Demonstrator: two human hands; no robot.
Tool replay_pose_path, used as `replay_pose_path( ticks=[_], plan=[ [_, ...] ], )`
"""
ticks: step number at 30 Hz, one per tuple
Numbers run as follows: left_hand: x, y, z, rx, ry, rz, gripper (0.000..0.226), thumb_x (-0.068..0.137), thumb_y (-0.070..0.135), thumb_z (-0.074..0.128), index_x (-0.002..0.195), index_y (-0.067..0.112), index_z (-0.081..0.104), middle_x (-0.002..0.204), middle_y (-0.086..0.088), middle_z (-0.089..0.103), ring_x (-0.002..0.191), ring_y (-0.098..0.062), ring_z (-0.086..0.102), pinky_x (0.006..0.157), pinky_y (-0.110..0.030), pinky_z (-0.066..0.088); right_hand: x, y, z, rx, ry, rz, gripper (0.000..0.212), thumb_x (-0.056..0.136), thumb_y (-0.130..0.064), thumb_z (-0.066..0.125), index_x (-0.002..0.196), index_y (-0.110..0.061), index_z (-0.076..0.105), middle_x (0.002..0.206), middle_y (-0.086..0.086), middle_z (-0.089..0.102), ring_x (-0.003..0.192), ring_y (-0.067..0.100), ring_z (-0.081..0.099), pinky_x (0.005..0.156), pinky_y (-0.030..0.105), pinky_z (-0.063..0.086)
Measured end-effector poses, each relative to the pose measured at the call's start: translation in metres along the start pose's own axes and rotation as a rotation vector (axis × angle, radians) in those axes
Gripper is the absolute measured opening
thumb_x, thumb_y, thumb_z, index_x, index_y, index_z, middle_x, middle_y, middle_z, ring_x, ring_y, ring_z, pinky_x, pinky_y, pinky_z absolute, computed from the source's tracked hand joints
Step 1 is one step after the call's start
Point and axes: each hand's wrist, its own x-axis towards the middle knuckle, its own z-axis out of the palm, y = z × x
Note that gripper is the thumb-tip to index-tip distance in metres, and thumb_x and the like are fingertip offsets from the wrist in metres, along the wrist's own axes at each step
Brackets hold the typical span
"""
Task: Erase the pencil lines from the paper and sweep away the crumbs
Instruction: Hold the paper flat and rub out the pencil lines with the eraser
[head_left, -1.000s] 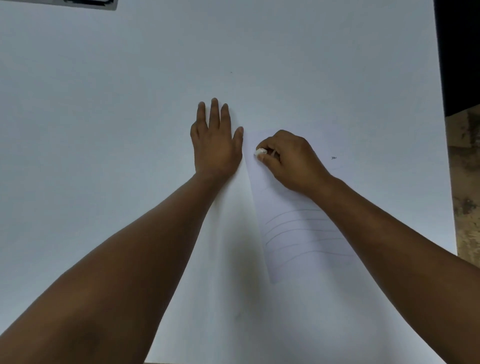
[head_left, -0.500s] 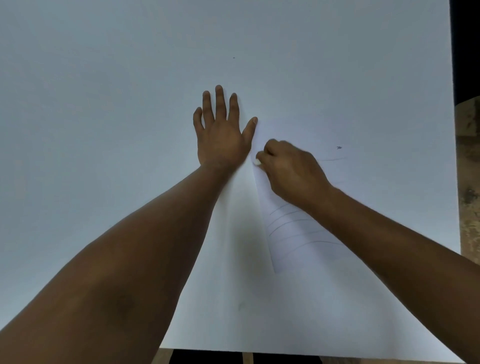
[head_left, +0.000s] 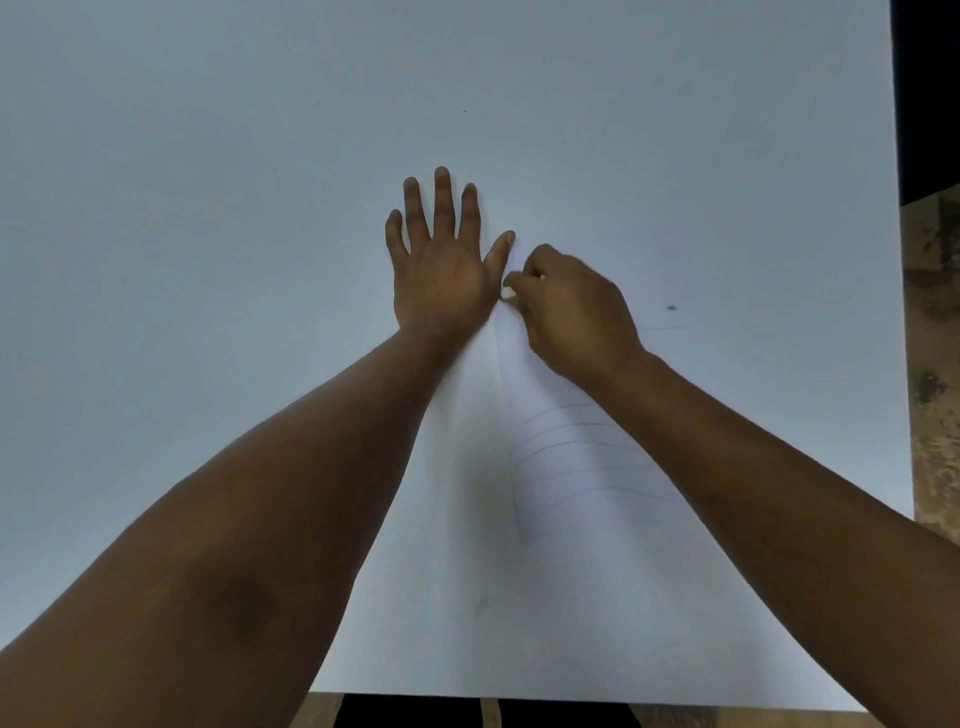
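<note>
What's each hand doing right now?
Left hand: open, flat on the paper.
Right hand: fingers curled, pinching a small eraser.

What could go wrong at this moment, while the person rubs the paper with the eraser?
1. The left hand lies flat beside the paper's top left edge, perhaps only partly on it. The sheet may slide or crease under the right hand.
2. Several pencil lines lie close to the right forearm, which could smear them.
3. The eraser is almost hidden in the fingers and might slip out.

White tabletop (head_left: 208, 260); worn brown floor (head_left: 932, 364) at right; dim, cool light.
</note>
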Motion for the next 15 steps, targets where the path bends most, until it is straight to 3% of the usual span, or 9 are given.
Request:
replay_pose_path(
  ticks=[3,7,12,15],
  plan=[
    [0.000,-0.001,0.001,-0.011,-0.002,-0.002,0.072,0.107,0.062,0.016,0.165,0.020,0.009,0.174,-0.008,-0.003,0.159,-0.036,-0.007,0.127,-0.053,0.000,-0.032,-0.001,0.001,-0.026,-0.042,-0.046,0.016,0.097,-0.014,0.056,0.107,-0.011,0.067,0.094,0.005,0.058,0.073,0.025,0.057,0.052,0.033,0.049],
    [0.000,0.000,0.000,-0.013,0.005,-0.001,0.072,0.107,0.061,0.015,0.165,0.020,0.010,0.174,-0.008,-0.003,0.159,-0.036,-0.007,0.127,-0.053,0.000,-0.061,0.008,-0.006,0.086,-0.129,-0.038,0.019,0.094,-0.015,0.062,0.111,-0.013,0.070,0.097,0.004,0.062,0.075,0.026,0.062,0.059,0.037,0.055],
    [0.001,-0.001,0.001,-0.006,0.009,0.010,0.071,0.108,0.060,0.014,0.165,0.019,0.009,0.174,-0.006,-0.004,0.159,-0.034,-0.010,0.127,-0.053,-0.004,-0.021,0.019,-0.011,0.163,0.090,0.078,0.022,0.098,-0.024,0.058,0.111,-0.011,0.071,0.095,0.008,0.061,0.074,0.027,0.062,0.064,0.036,0.055],
    [0.001,0.000,0.002,0.000,0.003,0.018,0.071,0.108,0.060,0.013,0.166,0.018,0.007,0.174,-0.003,-0.005,0.159,-0.032,-0.011,0.127,-0.053,-0.006,0.002,0.014,-0.007,0.081,0.093,0.056,0.024,0.099,-0.025,0.054,0.116,-0.015,0.068,0.100,0.007,0.061,0.083,0.026,0.060,0.066,0.036,0.053]
  ],
)
